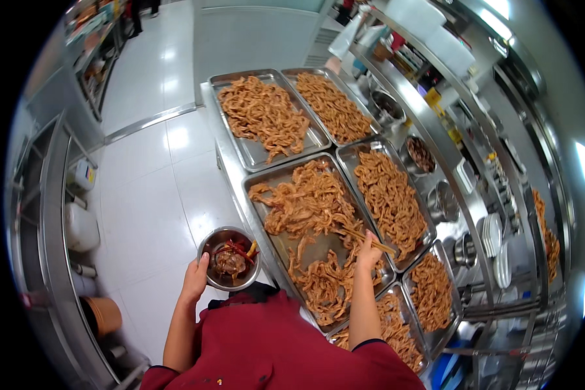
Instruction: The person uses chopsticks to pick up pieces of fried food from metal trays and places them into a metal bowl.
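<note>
My left hand [195, 278] grips the rim of a round steel bowl [209, 279] beside the table. Inside the bowl lie red dried chillies [239, 248] and a brown, wet-looking lump [229, 263]. My right hand [369, 251] holds wooden chopsticks [373, 243] over a large steel tray [274, 237]. Their tips reach into the brown fried strips [317, 202] there, which lie in a big heap at the tray's far end and a looser one nearer to me. Bare metal shows between the heaps.
Several more steel trays [253, 163] of such strips adjoin this one. Behind them stand steel bowls [442, 201], one with dark pieces, under a steel shelf [421, 129] with stacked white plates [491, 235]. At left are a metal rack [53, 243] and white jugs [82, 227].
</note>
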`<state>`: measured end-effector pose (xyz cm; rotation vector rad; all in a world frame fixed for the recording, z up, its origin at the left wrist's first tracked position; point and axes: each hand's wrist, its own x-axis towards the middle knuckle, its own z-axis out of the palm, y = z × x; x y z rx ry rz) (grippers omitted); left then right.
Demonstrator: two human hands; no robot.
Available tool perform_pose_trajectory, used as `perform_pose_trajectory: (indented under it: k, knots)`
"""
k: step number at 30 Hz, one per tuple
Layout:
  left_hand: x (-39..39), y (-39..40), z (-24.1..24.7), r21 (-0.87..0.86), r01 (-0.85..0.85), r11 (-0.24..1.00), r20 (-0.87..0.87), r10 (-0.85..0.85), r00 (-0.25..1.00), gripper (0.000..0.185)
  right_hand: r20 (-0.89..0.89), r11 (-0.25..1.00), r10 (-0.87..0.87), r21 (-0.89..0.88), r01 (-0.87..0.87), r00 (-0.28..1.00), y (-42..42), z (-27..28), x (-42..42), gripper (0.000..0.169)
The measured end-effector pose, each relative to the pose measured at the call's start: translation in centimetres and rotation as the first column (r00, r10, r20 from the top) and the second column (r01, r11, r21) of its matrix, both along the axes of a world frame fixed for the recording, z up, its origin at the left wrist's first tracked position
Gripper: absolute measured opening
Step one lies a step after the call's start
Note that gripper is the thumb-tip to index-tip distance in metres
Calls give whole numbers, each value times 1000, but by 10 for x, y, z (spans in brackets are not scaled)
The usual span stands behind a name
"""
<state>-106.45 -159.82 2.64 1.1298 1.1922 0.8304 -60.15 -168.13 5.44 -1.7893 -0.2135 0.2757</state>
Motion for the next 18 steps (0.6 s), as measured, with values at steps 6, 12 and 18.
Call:
perform_pose_trajectory:
  k: [6, 12, 18]
  knots:
    - [44, 53, 48, -289, 178, 941, 169, -133, 977, 51, 100, 996, -71, -45, 76, 993, -62, 16, 15, 31]
    - [73, 110, 58, -313, 305, 900, 63, -300, 952, 51, 244, 999, 3, 41, -14, 970, 12, 33, 3, 26]
    - [90, 150, 61, -274, 367, 889, -9, -384, 923, 49, 293, 986, -11, -158, 60, 956, 50, 11, 17, 18]
